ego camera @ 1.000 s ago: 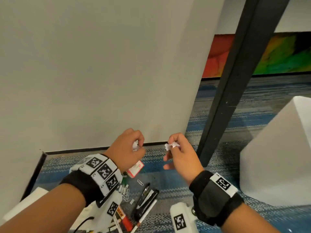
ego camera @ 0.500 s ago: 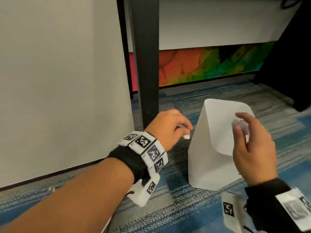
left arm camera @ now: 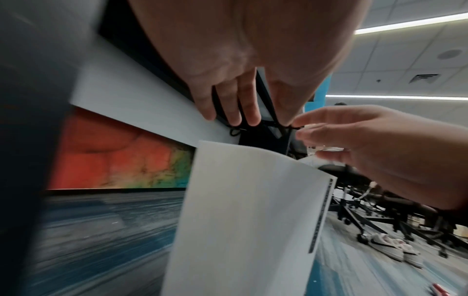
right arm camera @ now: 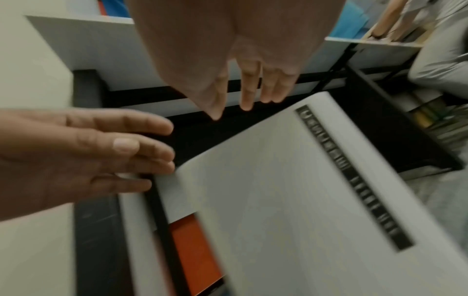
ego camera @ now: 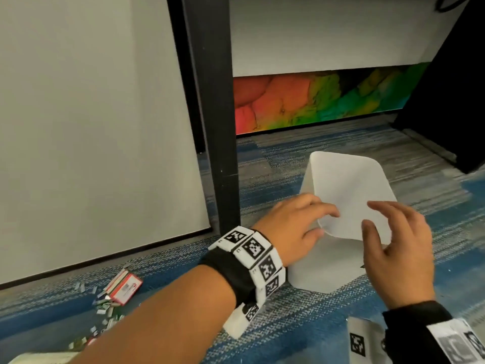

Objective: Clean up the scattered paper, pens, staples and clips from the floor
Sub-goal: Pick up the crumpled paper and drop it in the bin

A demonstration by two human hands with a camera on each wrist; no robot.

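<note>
No legible text: the dark printed strip (right arm camera: 354, 178) on the white bin (right arm camera: 278, 200) and the small box's label (ego camera: 126, 286) are blurred.

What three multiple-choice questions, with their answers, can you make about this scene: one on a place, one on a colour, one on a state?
1. Where does the red-and-white box lie?
A. on the carpet
B. on a chair
C. on a shelf

2. What colour is the desk leg?
A. white
B. black
C. red

3. How is the right hand above the white bin?
A. in a fist
B. gripping a pen
C. open, fingers spread

Answers: 1 A, the box lies among small scattered pieces on the carpet; 2 B, the leg is plain black; 3 C, the right wrist view shows straight, parted fingers.
</note>
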